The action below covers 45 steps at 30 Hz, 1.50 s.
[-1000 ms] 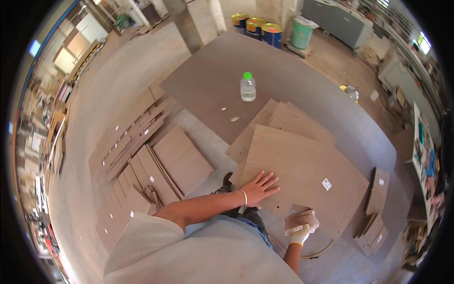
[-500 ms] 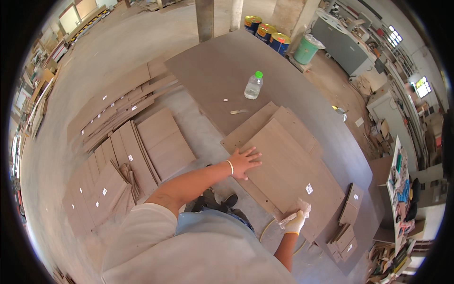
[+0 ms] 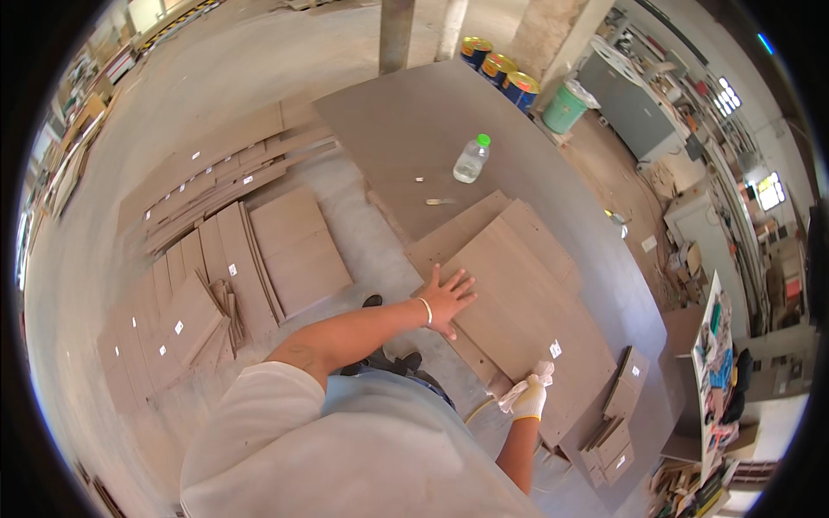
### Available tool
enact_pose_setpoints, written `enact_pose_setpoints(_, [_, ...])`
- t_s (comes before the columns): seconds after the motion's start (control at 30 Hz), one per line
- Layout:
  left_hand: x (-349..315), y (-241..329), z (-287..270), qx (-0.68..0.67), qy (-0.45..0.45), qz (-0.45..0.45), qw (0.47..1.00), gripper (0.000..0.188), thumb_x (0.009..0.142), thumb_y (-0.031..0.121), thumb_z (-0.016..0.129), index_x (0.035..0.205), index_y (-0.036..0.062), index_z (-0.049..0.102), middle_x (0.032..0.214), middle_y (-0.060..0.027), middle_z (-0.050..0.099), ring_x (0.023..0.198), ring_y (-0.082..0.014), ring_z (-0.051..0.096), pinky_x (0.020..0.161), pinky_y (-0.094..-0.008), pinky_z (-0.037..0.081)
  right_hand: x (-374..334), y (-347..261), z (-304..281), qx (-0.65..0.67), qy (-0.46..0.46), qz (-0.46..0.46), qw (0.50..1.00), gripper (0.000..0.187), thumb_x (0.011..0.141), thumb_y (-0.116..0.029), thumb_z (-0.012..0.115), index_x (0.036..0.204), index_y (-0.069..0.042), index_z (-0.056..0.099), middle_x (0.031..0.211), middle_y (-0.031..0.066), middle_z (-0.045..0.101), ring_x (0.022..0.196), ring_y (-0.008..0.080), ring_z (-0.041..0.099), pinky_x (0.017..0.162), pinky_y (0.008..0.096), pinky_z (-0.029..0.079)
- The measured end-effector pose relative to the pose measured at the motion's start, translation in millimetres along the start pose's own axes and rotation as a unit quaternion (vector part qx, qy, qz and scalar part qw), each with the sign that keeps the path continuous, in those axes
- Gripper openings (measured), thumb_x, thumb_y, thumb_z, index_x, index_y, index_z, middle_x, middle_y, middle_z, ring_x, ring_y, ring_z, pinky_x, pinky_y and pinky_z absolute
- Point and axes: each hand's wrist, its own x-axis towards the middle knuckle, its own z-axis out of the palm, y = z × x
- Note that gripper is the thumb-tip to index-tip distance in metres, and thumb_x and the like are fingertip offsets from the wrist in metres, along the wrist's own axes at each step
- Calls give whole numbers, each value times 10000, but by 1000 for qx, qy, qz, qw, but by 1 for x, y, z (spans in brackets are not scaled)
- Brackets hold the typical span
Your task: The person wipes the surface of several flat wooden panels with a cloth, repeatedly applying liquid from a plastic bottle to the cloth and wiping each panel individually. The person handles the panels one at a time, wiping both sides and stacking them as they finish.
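Note:
A large brown board [image 3: 518,302] lies on top of other drilled panels on a wide brown table. My bare left hand [image 3: 448,301] rests flat on its left edge, fingers spread. At the board's near edge, my right hand [image 3: 528,401], in a white glove, is closed on a whitish cloth [image 3: 534,380] that touches the surface. A small white label [image 3: 555,349] sits on the board just above the cloth. Farther up the table stand a clear bottle [image 3: 471,161] with a green cap and a small flat brush [image 3: 439,201].
Smaller labelled boards [image 3: 623,388] are stacked at the table's right. Stacks of brown panels [image 3: 298,246] cover the floor to the left. Blue paint cans [image 3: 521,90] and a green bucket [image 3: 565,107] stand beyond the far edge. A cluttered white-topped bench [image 3: 710,371] is at right.
My right hand has slid the cloth a little to the left along the board's near edge. My left hand stays spread in about the same place. The view has shifted slightly.

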Motion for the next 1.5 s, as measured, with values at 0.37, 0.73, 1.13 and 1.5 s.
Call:
enact_pose_setpoints(0.37, [41,46,31,78,329,86,937,433,980,261,589,1360,73,677,1482,-144,643,1446,-366,536,1227,-657,347,4,-69,-21,-153,-121,-65,979,324,1023,-125,598,1335,-41,625,1160,11,641,1030,127,609,925,300,497])
enact_pose_setpoints(0.73, [-106,20,-9,60,378,-29,923,258,891,196,635,1097,52,694,1191,-150,747,1210,-339,686,1068,-540,501,-36,-62,45,-125,-302,31,944,645,1053,-370,595,1609,-81,442,1576,138,494,1439,301,473,1237,463,343])
enact_pose_setpoints(1.13, [-447,-196,234,-415,521,-677,315,271,861,241,745,1031,30,744,992,-286,748,967,-468,735,831,-552,577,-124,118,233,-179,-448,238,843,749,1026,-475,645,1598,-38,438,1598,160,512,1415,367,525,1199,542,432])
enact_pose_setpoints(1.5, [-679,-336,446,-567,663,-421,-250,313,1011,96,690,1312,26,640,1170,-135,722,1117,-326,704,949,-512,564,-285,253,299,-335,-320,279,841,659,1014,-221,661,1585,4,422,1522,191,560,1375,376,567,1171,536,470])
